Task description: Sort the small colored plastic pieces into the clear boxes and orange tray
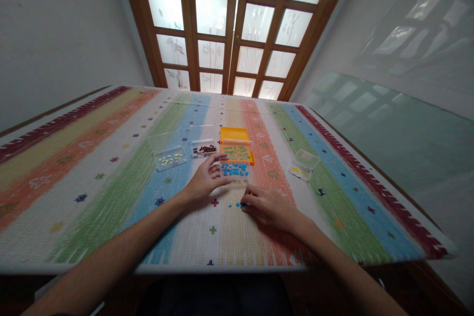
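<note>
My left hand [207, 176] reaches to the left side of a clear plastic box of small blue pieces [236, 170], its thumb and fingers apart around that edge. Fingers bent down to the cloth, my right hand [262, 202] pinches at a few loose blue pieces [239, 205] lying in front of the box. What sits between its fingertips is too small to make out. Just behind the blue box, green pieces [237, 151] lie in another clear box over an orange tray [234, 134].
Left of these stand a clear box of dark red pieces [205, 149] and an open-lidded box of pale pieces [171, 159]. A small box with yellow pieces [299, 171] is at the right. A striped tablecloth [122, 197] covers the table; glazed doors [231, 19] rise behind.
</note>
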Demonstrator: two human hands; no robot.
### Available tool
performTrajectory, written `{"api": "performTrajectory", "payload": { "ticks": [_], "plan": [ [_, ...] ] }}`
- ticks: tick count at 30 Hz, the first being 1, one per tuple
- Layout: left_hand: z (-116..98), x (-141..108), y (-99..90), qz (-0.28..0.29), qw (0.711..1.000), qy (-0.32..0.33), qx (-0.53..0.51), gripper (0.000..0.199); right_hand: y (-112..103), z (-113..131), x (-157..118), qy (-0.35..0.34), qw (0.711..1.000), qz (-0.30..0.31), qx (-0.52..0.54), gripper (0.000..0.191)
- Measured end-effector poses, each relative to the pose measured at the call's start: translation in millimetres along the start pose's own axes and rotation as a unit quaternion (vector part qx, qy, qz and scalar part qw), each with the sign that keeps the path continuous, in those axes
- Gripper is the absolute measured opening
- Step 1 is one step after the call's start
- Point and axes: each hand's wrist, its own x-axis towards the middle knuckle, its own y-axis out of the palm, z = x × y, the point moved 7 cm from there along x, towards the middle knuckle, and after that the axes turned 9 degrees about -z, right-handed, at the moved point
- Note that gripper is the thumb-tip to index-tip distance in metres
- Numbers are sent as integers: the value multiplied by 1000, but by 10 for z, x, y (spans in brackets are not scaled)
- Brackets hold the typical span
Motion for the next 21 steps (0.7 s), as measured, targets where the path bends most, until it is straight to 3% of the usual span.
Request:
{"api": "performTrajectory", "payload": {
  "ticks": [21],
  "plan": [
    [7, 13, -12, 3, 1000, 12, 1, 64, 103, 34, -16, -78, 995, -61, -34, 14]
  ]
}}
